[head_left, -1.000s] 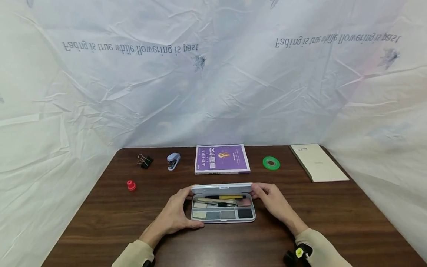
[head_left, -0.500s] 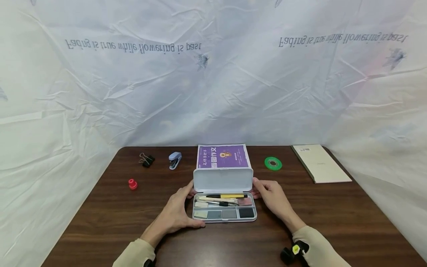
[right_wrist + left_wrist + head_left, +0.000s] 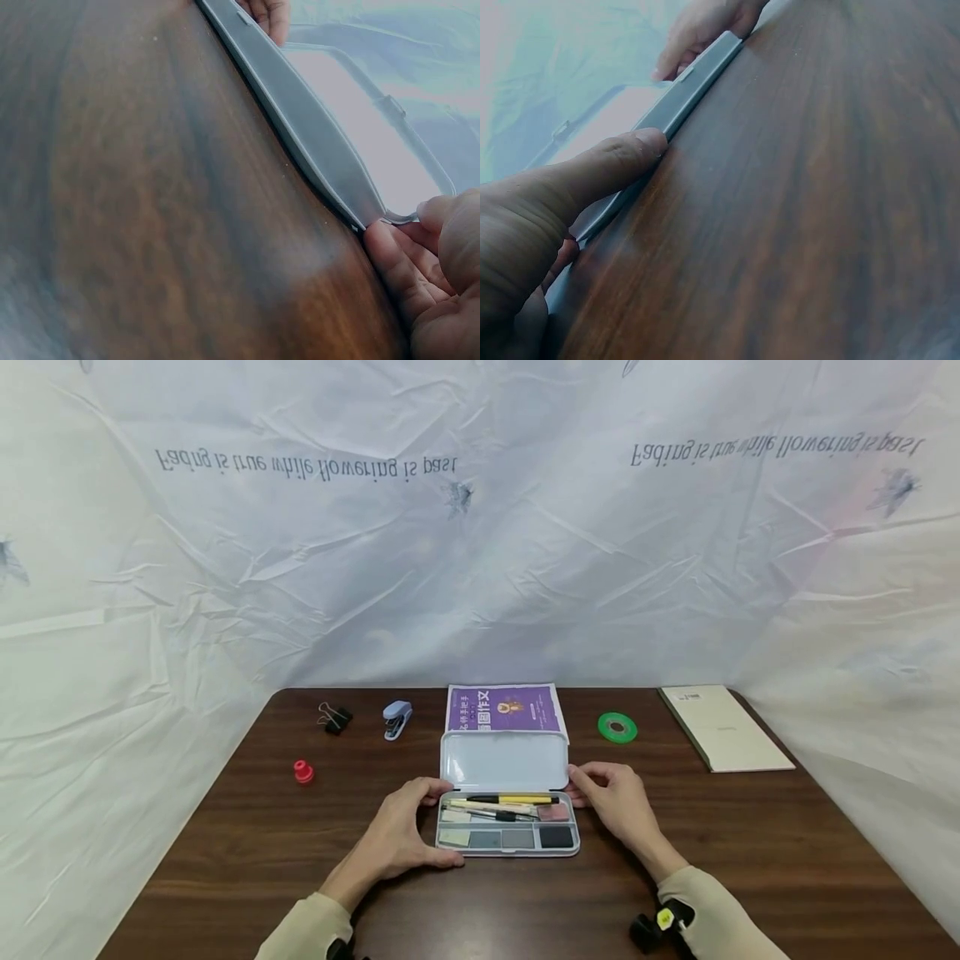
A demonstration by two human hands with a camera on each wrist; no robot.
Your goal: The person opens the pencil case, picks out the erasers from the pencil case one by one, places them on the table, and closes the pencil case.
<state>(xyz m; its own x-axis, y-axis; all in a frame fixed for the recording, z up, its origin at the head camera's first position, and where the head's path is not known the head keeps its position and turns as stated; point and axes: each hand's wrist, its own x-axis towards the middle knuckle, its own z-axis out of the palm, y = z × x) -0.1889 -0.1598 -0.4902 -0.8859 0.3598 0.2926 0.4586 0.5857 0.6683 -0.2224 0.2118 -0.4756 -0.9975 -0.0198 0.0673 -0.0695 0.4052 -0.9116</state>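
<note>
Ok so left hand (image 3: 397, 835) is stretched wide, gripping the left end of the pencil case (image 3: 510, 852) mid-table, pens (image 3: 525, 799) in it look properly reachable now, since the lid (image 3: 504, 760) just tipped from near upright to leaning back, right hand (image 3: 618, 797) pinching its right edge, purple book (image 3: 510, 707) beyond

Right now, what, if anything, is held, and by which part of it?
The open pencil case: the left grip spans its left end, thumb at the front edge; the right grip holds its right end, thumb at the lid's edge.
</note>
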